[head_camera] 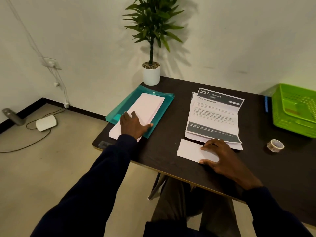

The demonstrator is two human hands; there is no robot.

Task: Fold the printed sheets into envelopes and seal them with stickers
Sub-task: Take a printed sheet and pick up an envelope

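Note:
A stack of printed sheets [215, 115] lies on the dark table [162, 154], its top sheet showing creases. In front of it sits a folded white sheet [189, 149]. My right hand [220, 158] rests flat on that folded sheet, fingers spread, thumb at its near edge. At the left, a stack of white envelopes [147, 108] lies on a teal plastic folder [164, 103]. My left hand [133, 124] lies flat on the near end of the envelopes, fingers straight. A roll of clear tape [275, 145] stands at the right.
A potted plant [151, 75] stands at the table's back edge. A green plastic basket [295, 108] sits at the far right with a blue pen [266, 104] beside it. Cables and a white device [46, 123] lie on the floor to the left.

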